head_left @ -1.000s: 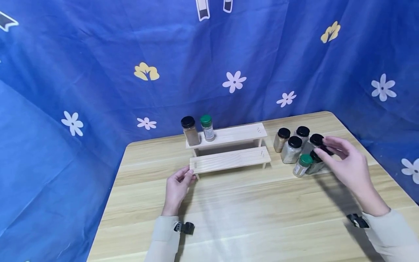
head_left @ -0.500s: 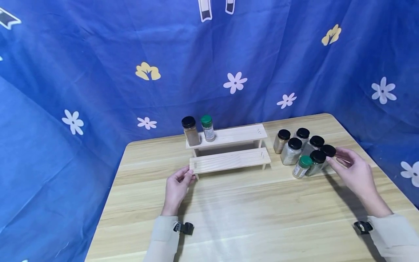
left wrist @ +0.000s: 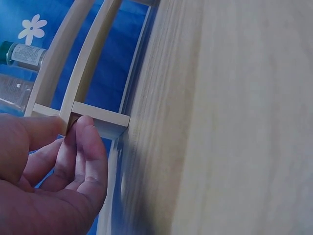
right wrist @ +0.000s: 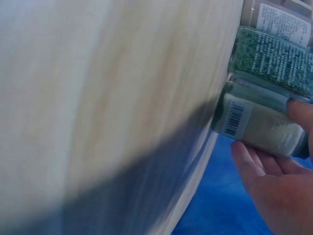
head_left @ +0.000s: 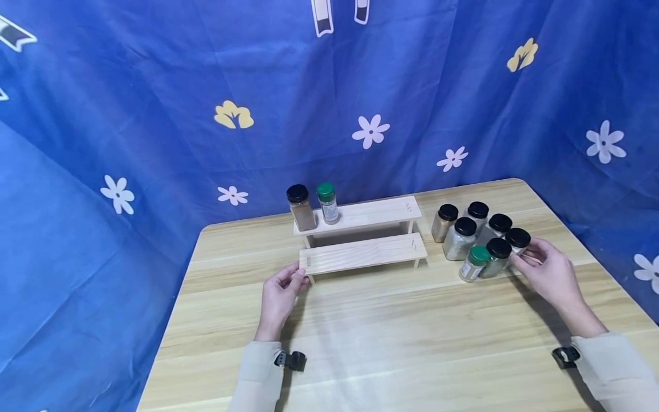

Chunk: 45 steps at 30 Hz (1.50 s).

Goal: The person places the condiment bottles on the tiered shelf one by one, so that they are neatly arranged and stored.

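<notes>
My left hand [head_left: 278,300] pinches the left front corner of a two-step wooden rack [head_left: 362,254]. In the left wrist view the thumb lies over the board's end and the fingertips curl under it, beside the rack's leg [left wrist: 101,117]. At the right, my right hand [head_left: 555,278] holds a black-lidded spice jar [head_left: 517,237] at the near right corner of a cluster. The right wrist view shows that jar with pale contents and a barcode label, thumb on one side and fingers on the other. Against it stands a jar of green flakes [right wrist: 269,61].
On the rack's upper step stand a black-lidded jar [head_left: 302,212] and a green-lidded jar [head_left: 328,205], at the left end. Several more jars crowd the table's right side, among them a green-lidded one [head_left: 474,264]. A blue curtain [head_left: 288,74] hangs behind the table [head_left: 360,343].
My right hand has come down from above the jars to the side of the corner jar and closed around it. My left hand stays at the rack's corner.
</notes>
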### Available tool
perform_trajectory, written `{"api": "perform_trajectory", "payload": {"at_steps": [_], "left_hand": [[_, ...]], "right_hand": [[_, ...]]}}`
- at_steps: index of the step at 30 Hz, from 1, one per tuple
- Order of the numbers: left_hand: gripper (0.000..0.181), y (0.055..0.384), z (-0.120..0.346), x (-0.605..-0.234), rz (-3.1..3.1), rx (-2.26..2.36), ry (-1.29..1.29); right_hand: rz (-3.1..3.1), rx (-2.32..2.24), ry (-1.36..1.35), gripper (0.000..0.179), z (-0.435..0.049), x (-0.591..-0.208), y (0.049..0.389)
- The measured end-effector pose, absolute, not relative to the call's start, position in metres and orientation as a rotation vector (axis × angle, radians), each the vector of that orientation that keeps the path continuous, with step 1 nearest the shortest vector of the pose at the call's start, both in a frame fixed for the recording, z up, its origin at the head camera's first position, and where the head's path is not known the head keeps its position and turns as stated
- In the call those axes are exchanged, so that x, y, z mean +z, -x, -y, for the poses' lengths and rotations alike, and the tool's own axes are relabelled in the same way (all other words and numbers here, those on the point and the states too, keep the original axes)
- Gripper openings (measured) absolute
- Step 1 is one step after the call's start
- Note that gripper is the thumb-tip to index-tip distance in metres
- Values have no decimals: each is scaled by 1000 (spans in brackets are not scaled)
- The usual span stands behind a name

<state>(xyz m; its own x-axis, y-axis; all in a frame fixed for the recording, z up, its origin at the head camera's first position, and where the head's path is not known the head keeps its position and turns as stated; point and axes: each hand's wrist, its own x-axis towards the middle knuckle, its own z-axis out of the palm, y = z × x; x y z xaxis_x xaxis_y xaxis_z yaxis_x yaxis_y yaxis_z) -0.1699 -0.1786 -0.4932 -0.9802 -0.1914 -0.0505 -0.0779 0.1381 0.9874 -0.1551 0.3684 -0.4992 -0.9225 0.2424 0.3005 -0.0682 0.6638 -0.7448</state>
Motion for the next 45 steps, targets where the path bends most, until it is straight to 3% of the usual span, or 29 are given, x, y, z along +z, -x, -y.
{"api": "perform_trajectory", "payload": {"at_steps": [11,17,26,33,45], "left_hand": [[36,171,179,-494,2335,-1990,-285],[36,171,180,-493,2332,-1969,-278],[37,170,178,-492,2325,-1971,-262],[40,169,180,-491,2336,-1943,-252],[37,168,178,-491,2313,-1969,-274]], "right_hand": [[2505,1192,222,49,-373,-487,148],[2363,1344,198,27,-382,-469,146],[2233,1315,243,37,-387,-424,150],[2170,1370,201,35,-368,-394,166],[2241,1431,1,41,-302,-374,206]]}}
